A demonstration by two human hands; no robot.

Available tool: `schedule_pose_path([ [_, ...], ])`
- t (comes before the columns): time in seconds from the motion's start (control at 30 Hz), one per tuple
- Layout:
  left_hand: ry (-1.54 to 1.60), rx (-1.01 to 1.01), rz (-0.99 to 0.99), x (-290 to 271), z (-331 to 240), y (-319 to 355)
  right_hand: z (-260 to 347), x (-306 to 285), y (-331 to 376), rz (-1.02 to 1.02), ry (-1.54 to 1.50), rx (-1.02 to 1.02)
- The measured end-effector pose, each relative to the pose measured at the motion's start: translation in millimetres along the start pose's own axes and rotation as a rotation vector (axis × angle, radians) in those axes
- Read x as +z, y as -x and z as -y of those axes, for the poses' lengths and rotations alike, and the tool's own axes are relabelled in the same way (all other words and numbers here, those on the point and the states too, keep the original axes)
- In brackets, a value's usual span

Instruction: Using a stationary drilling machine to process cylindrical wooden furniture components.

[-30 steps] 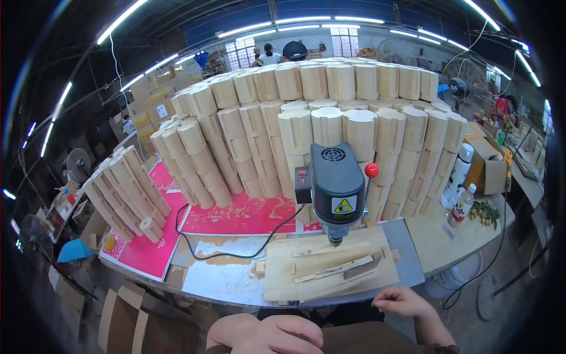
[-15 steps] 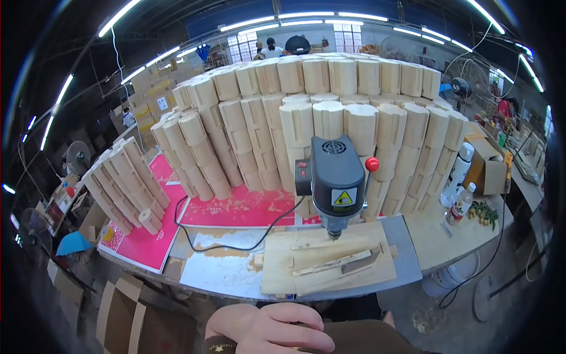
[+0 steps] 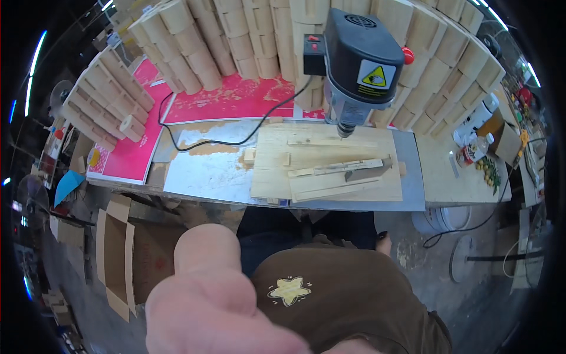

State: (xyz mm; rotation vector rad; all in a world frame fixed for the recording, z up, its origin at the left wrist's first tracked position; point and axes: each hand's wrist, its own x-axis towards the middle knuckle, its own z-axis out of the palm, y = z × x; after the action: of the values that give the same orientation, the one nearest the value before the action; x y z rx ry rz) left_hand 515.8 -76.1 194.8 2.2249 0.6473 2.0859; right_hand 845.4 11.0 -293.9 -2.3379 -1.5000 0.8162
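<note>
My left arm is raised close in the lower left, its elbow pointing at the bench. My left hand (image 3: 206,312) is large and blurred there, its fingers hidden beyond the lower edge, and it touches nothing on the bench. A sliver of skin (image 3: 349,346) shows at the bottom edge; whether it belongs to my right hand I cannot tell. Ahead stands a dark bench drill press (image 3: 362,56) with a red ball handle (image 3: 408,56). Its chuck (image 3: 345,130) hangs over a wooden board (image 3: 271,177) with wood strips (image 3: 336,168) on it.
Tall stacks of grooved wooden cylinders (image 3: 236,35) stand behind the drill on pink sheets (image 3: 230,97). More cylinders (image 3: 106,97) stand at left. A black cable (image 3: 236,143) crosses the bench. A plastic bottle (image 3: 474,150) stands at right; an open cardboard box (image 3: 118,259) sits on the floor, lower left.
The view has tilted downward, so the bench sits higher in the picture. My left hand has come closer to the camera, and its fingers have passed out of sight.
</note>
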Motion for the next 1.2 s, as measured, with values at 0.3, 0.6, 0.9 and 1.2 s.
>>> schedule_pose_path([
  [0.3,0.410,-0.252,0.272,-28.6,20.7,38.3,15.4,-24.4,61.6,0.004,0.019,-0.277],
  [0.6,1.006,-0.269,0.522,-13.8,66.0,57.6,86.7,-77.6,81.2,0.192,0.128,-0.524],
  [0.9,0.842,-0.565,0.330,-29.4,84.0,103.9,209.4,-207.6,73.0,0.328,-0.396,-0.779],
  [1.2,0.573,-0.744,0.200,-42.5,91.0,103.5,238.6,-147.7,-7.3,0.548,-0.697,-0.869],
])
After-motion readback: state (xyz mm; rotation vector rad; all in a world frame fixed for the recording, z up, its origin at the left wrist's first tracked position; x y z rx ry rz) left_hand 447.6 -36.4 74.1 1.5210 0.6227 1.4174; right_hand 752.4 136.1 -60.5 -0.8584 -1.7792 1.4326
